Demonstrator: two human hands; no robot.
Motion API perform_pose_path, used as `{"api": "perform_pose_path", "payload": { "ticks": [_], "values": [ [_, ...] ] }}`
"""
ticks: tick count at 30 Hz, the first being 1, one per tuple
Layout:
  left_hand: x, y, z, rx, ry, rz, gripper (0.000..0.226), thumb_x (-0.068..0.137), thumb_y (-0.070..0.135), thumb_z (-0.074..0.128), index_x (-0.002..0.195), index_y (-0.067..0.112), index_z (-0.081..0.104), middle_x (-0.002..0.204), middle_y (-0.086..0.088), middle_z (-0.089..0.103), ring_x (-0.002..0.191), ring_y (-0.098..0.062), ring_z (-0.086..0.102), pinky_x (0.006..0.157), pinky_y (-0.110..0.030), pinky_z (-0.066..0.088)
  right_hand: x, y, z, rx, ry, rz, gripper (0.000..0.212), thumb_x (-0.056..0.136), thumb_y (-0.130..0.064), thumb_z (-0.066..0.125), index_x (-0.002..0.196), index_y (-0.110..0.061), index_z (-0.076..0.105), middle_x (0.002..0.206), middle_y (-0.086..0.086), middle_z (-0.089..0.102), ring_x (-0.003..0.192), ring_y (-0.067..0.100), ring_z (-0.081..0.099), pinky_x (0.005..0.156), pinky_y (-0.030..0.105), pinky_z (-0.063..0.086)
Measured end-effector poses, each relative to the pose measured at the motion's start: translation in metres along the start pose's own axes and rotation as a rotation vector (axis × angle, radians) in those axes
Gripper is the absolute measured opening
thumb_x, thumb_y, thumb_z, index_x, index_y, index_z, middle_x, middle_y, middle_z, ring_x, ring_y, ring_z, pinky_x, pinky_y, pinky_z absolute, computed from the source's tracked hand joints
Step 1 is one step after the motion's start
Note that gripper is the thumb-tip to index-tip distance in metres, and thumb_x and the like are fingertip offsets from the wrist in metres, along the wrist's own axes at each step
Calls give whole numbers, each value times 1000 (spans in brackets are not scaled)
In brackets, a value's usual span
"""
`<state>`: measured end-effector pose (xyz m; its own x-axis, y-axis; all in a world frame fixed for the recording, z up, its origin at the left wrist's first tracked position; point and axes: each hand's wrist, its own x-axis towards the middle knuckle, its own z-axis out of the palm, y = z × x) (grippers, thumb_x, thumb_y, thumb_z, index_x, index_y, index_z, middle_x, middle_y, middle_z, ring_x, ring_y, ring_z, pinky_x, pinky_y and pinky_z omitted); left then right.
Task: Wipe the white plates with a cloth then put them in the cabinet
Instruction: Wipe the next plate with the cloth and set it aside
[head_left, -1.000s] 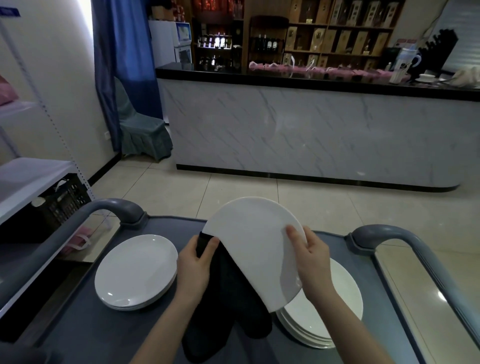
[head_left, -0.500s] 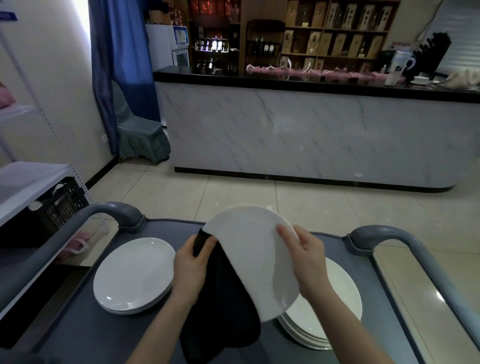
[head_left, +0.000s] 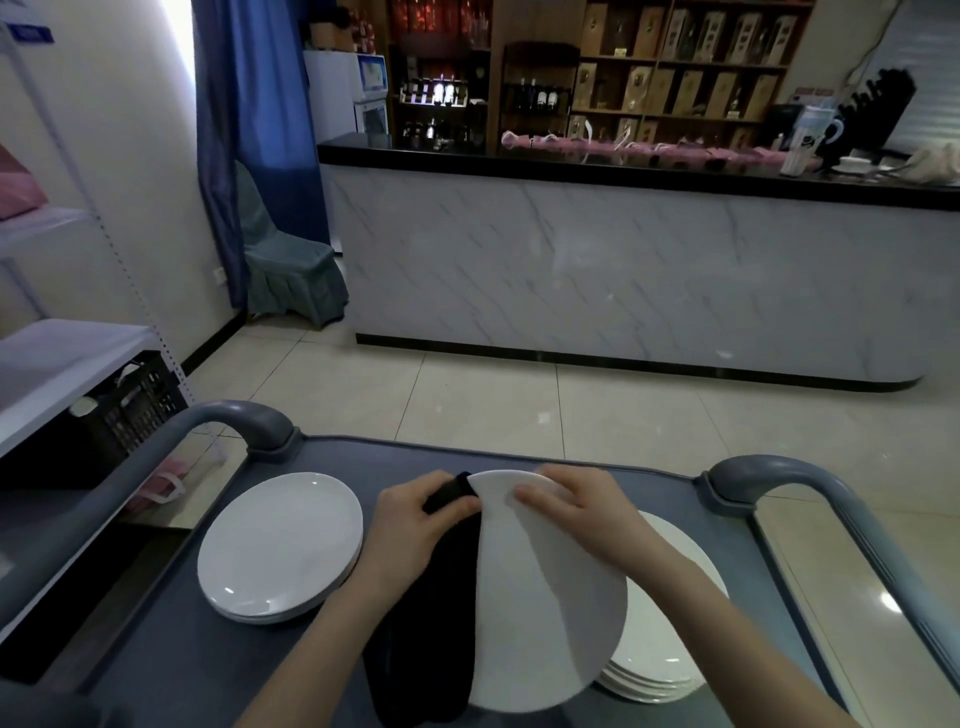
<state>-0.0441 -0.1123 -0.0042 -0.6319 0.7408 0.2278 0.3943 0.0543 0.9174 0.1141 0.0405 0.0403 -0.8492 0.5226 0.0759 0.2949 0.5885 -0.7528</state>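
Observation:
I hold one white plate (head_left: 550, 613) over the grey cart top (head_left: 171, 670). My right hand (head_left: 576, 512) grips the plate's far rim, fingers over its upper face. My left hand (head_left: 415, 525) grips a black cloth (head_left: 436, 613) against the plate's left edge; the cloth hangs down beneath and hides part of the plate. A small stack of white plates (head_left: 280, 545) lies on the cart to the left. A taller stack of white plates (head_left: 670, 660) sits on the right, partly under the held plate.
Curved grey cart handles rise at the left (head_left: 234, 421) and right (head_left: 779, 478). A white shelf rack with a black crate (head_left: 130, 410) stands to the left. Across the tiled floor runs a marble-fronted bar counter (head_left: 623, 270), and a covered chair (head_left: 291, 270) sits by the blue curtain.
The held plate has dropped lower and tipped flatter toward the cart. My right hand slid to its far rim, and my left hand moved the cloth up along the left edge.

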Motion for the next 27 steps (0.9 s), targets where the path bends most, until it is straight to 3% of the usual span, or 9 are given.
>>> {"api": "perform_pose_path", "payload": {
  "ticks": [4,7,10,12,14,18,21,24,27],
  "values": [
    [5,3,2,-27,24,-12,30,73,52,68,70,22,61,62,3,56,60,-4,47,58,-22,39,-1,5,0,97,106,-34,26,91,-45,62,70,-29,67,62,-12,56,60,-2,47,55,16,34],
    [5,-3,0,-102,168,-89,12,85,37,71,75,31,67,70,9,68,65,-3,58,61,-20,46,-7,9,6,269,321,59,40,92,-43,64,71,-8,61,60,-6,48,57,6,42,53,21,32],
    [-6,-12,14,-253,336,-253,13,91,35,67,79,29,68,75,8,71,67,0,62,65,-27,47,-13,8,19,568,578,229,41,93,-38,64,74,-2,61,60,-5,50,53,6,42,48,14,35],
    [-12,-14,23,-338,388,-341,18,91,39,66,82,25,69,78,7,72,71,-3,65,67,-29,48,-15,8,27,685,645,305,37,94,-39,63,75,-7,64,61,-5,54,52,4,47,47,13,39],
    [-12,-14,23,-357,376,-353,18,91,39,66,82,24,70,79,6,73,72,-3,66,67,-28,48,-17,10,29,657,621,301,32,95,-38,61,72,-17,68,62,-9,58,53,1,50,48,11,40],
    [-6,-6,8,-228,240,-180,9,91,30,68,81,31,70,79,7,73,71,-1,65,61,-18,48,-20,15,10,496,482,204,27,95,-36,62,70,-28,70,61,-14,62,53,-3,52,51,8,39],
    [7,3,2,-83,74,-66,12,85,25,74,77,20,68,71,1,67,65,-6,56,62,-24,46,-15,16,1,289,257,122,25,94,-37,65,74,-23,70,62,-14,59,57,-1,50,53,11,37],
    [15,10,4,14,-134,-16,17,81,22,79,70,24,66,63,6,61,61,-1,50,59,-18,40,-9,12,1,125,38,54,26,94,-39,64,72,-27,67,62,-14,56,60,0,48,55,16,35],
    [13,4,7,-2,-80,-55,21,83,26,77,71,17,63,63,0,57,61,-5,48,61,-25,39,-6,10,1,165,86,46,29,94,-37,64,67,-27,65,60,-15,54,58,0,46,55,16,34]
  ]
}}
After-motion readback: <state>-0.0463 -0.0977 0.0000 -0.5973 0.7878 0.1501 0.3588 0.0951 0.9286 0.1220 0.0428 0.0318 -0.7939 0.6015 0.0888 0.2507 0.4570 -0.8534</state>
